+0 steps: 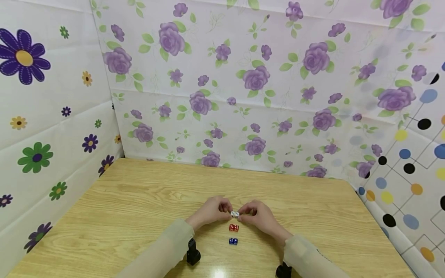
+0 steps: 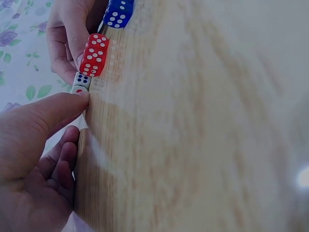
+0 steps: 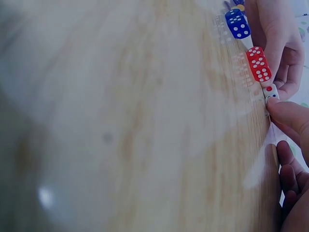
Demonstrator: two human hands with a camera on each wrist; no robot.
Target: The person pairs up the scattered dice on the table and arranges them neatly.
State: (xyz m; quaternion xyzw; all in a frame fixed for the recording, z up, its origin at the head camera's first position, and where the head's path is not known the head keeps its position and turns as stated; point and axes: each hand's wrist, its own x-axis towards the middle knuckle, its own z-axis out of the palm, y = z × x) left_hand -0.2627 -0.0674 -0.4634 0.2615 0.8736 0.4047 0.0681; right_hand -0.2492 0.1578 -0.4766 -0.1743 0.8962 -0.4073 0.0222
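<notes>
Two white dice point(image 1: 235, 214) sit side by side on the wooden table, between the two hands. At their left, my left hand point(image 1: 214, 209) pinches the left die with thumb and finger. From the other side my right hand point(image 1: 260, 217) pinches the right die the same way. In the left wrist view, the thumb partly covers a white die with a red pip. Nearer to me lies a pair of red dice point(image 1: 234, 227), touching each other. A pair of blue dice point(image 1: 233, 241) lies closer still, so the three pairs form a column.
The light wooden table point(image 1: 146, 193) ends at a rose-patterned cloth point(image 1: 222, 127) behind. Patterned cloths also hang at the left point(image 1: 69, 135) and right point(image 1: 399, 154). A black wrist device point(image 1: 192, 253) sits by the left sleeve, another point(image 1: 284, 270) by the right.
</notes>
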